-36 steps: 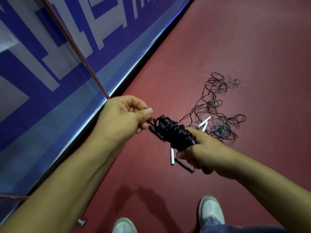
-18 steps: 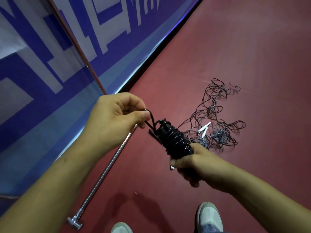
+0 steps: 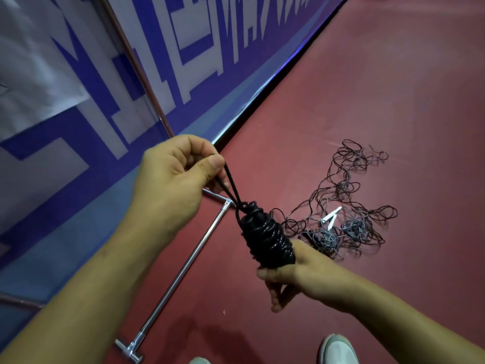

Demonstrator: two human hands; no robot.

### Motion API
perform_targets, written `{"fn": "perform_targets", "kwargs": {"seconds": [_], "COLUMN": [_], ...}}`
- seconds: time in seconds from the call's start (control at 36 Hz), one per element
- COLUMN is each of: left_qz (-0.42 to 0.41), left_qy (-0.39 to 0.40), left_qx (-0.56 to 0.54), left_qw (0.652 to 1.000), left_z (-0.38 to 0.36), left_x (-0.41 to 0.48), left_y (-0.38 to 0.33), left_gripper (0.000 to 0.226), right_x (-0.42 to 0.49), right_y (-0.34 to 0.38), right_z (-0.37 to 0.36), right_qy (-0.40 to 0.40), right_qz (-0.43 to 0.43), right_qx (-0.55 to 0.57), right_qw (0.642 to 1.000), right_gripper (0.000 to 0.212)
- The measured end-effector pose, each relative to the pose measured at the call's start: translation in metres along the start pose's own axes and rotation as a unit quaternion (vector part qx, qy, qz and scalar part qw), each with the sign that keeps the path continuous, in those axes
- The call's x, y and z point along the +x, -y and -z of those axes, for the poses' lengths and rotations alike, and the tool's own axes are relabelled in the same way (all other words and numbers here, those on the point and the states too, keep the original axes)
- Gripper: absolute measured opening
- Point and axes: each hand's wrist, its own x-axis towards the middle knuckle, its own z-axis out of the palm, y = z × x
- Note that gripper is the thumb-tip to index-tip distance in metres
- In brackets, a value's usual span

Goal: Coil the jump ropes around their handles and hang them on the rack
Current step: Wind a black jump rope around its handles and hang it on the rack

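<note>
Pinching black loop (image 3: 231,183), left hand (image 3: 173,179) pulls up-left; right hand (image 3: 296,271) grips coiled rope bundle (image 3: 267,237) at lower end, axis slanting toward left hand. Rack bar (image 3: 189,261) below, nearer left hand. Tangled ropes (image 3: 349,206) on floor (image 3: 367,101) beyond.

Both bare forearms are stretched forward from the lower edge of the view, the left forearm (image 3: 78,298) from the lower left and the right forearm (image 3: 399,321) from the lower right. The left hand (image 3: 173,185) is held higher and curled into a loose fist, its back and thumb side turned to the camera. A loop of black rope (image 3: 231,183) is pinched between its thumb (image 3: 211,166) and forefinger. The right hand (image 3: 299,277) is held lower (thumb side up, fingers curled beneath) and is wrapped round the lower end of the coiled rope bundle (image 3: 267,237). The two hands are not touching.
</note>
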Motion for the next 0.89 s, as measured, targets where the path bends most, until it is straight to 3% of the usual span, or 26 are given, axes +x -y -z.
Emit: {"fn": "perform_targets", "kwargs": {"seconds": [0.19,0.42,0.64,0.89], "left_qz": [-0.020,-0.025,-0.086,-0.134], "left_qy": [-0.035,0.064,-0.025,-0.157], "left_qx": [-0.001,0.005,0.042,0.181], "left_qw": [0.999,0.998,0.995,0.962], "left_z": [0.007,0.030,0.087,0.207], "left_x": [0.003,0.010,0.009,-0.018], "left_y": [-0.006,-0.023,-0.089,-0.196], "left_gripper": [0.012,0.003,0.009,0.010], "right_x": [0.004,0.011,0.022,0.029], "right_y": [-0.002,0.014,0.086,0.206], "right_z": [-0.008,-0.023,-0.066,-0.163], "right_qy": [0.022,0.002,-0.054,-0.009], "right_qz": [0.006,0.063,0.205,0.299], "right_qx": [0.009,-0.007,-0.043,-0.086], "right_qw": [1.000,0.998,0.976,0.950], "right_gripper": [0.013,0.013,0.044,0.047]}}
